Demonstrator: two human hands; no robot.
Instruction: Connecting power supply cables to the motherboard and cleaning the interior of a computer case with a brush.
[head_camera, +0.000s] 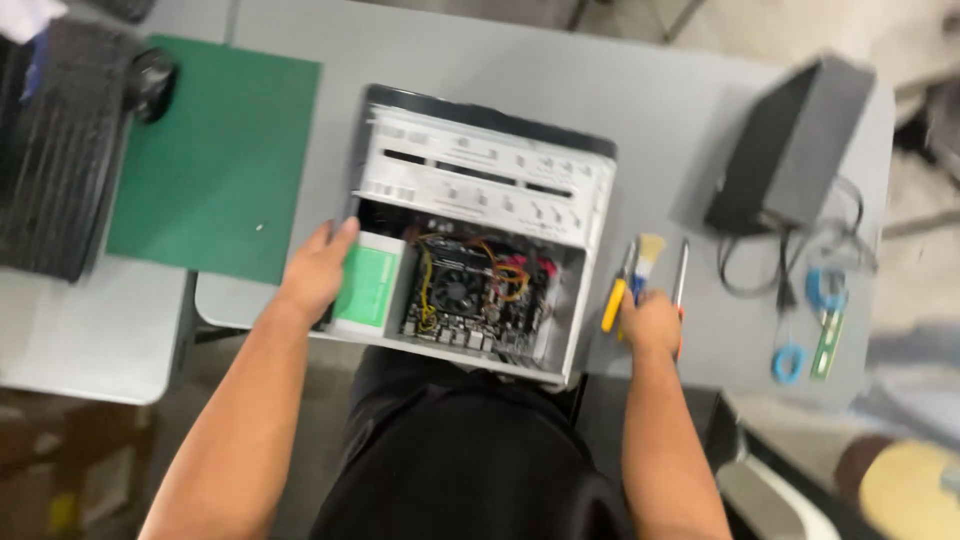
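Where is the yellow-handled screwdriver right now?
The yellow-handled screwdriver lies on the grey table, just right of the open computer case, beside the right hand and a brush.

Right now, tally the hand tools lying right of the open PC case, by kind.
Yellow-handled screwdriver: 1
Brush with pale bristles: 1
Slim metal-shaft screwdriver: 1
Total: 3
The right hand covers their lower ends, so anything beneath it cannot be counted.
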